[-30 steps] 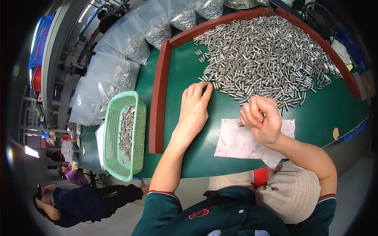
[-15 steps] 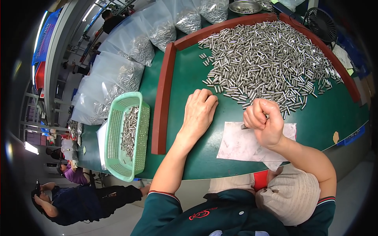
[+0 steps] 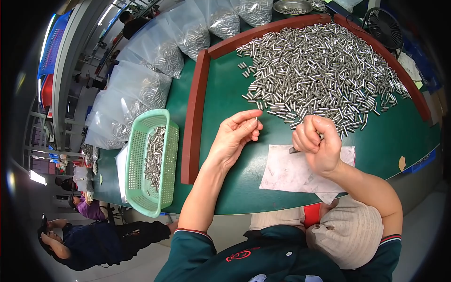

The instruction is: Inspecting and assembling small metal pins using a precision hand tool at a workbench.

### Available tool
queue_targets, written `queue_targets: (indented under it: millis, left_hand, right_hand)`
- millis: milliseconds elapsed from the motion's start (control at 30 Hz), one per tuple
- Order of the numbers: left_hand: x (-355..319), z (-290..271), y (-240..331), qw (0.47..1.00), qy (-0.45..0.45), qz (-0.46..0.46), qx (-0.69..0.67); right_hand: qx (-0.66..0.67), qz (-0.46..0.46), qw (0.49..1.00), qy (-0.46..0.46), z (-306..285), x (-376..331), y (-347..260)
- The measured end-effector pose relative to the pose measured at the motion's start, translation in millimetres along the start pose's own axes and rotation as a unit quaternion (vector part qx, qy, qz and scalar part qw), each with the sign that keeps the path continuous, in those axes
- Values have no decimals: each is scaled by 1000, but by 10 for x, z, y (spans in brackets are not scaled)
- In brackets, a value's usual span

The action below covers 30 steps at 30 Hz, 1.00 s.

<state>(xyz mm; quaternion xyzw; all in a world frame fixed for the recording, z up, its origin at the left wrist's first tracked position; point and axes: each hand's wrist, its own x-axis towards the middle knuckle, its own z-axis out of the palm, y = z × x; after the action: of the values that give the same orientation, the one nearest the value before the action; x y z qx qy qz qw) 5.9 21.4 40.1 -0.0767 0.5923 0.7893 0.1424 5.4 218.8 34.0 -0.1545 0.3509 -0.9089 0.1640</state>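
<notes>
Between thumb and forefinger, my left hand (image 3: 235,136) pinches a small metal pin (image 3: 257,120) over the green table, just short of the pile. My right hand (image 3: 318,145) is closed in a fist above a smudged white cloth (image 3: 282,174). A dark tip of something pokes out below its fingers; the rest is hidden in the palm. Beyond both hands spreads a large heap of short shiny metal pins (image 3: 324,70). A few pins lie apart at the heap's left side.
Red-brown bars (image 3: 192,122) fence the heap at left, back and right. Left of them stands a green basket (image 3: 171,155) partly filled with pins. Clear bags of pins (image 3: 155,89) line the far left edge. A black fan (image 3: 383,29) and a metal bowl (image 3: 293,8) are at the back.
My left hand has turned from palm-down on the table to a raised pinch, with a pin now showing in it. The right fist has barely moved.
</notes>
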Motion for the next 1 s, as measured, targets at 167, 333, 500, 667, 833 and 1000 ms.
queue_targets:
  millis: [167, 333, 500, 667, 833, 1000]
  left_hand:
    - [39, 98, -33, 1000, -11, -5, 13]
    - [-70, 43, 49, 994, 23, 64, 90]
    - [43, 10, -136, 988, 48, 107, 97]
    - [225, -41, -228, 918, 127, 331, 175]
    - [106, -93, -168, 767, 206, 485, 367]
    - [59, -108, -115, 796, 246, 444, 331]
  right_hand:
    - [5, 1, 1000, 7, -81, 8, -52]
    - [33, 0, 999, -13, 46, 67, -17]
    - [44, -16, 998, -51, -4, -49, -86]
    - [45, -55, 996, -58, 117, -105, -222]
    - [51, -50, 997, -35, -8, -160, -186]
    - [31, 46, 997, 61, 231, -314, -309]
